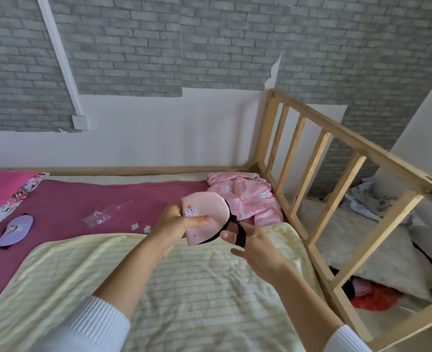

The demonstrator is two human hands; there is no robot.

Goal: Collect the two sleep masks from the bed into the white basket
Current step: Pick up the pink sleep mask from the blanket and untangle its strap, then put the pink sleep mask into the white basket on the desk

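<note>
A pink sleep mask [210, 208] with a small printed figure is held up above the bed, folded over. My left hand [176, 226] grips its left side between thumb and fingers. My right hand [250, 243] pinches the mask's black elastic strap [240, 236] just to the right. A second, purple sleep mask [15, 231] lies flat on the maroon sheet [65, 204] at the far left. The white basket is not in view.
A pale yellow striped blanket [184, 280] covers the near part of the bed. Pink pyjamas [250, 196] lie crumpled by the wooden slatted rail [319, 153] on the right. A clear plastic wrapper [103, 214] and small paper scraps [141, 227] rest on the sheet. Pillows and clothes lie beyond the rail.
</note>
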